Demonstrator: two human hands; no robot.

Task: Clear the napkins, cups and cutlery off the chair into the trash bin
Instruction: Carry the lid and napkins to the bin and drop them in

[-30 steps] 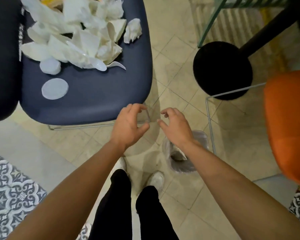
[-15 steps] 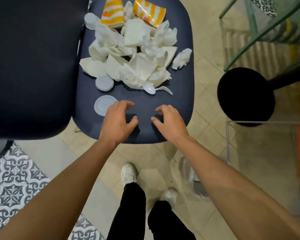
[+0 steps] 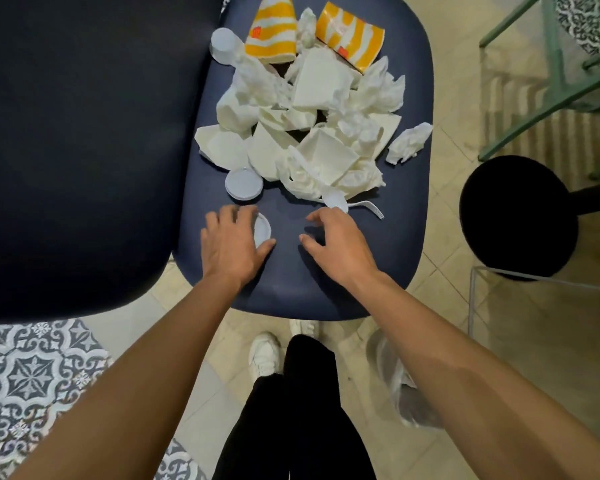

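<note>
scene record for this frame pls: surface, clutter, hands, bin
surface: dark blue chair seat
clutter: napkin pile; two orange-striped cups, on their sides; white lid; plastic fork
left hand: open, over a second lid
right hand: open, empty, near the fork
bin: plastic-lined trash bin on the floor, under the right forearm

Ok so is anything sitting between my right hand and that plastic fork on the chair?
Nothing visible. The right hand hovers over bare seat, and the plastic fork lies just beyond its fingers, beside a white spoon at the napkin pile's near edge.
</note>
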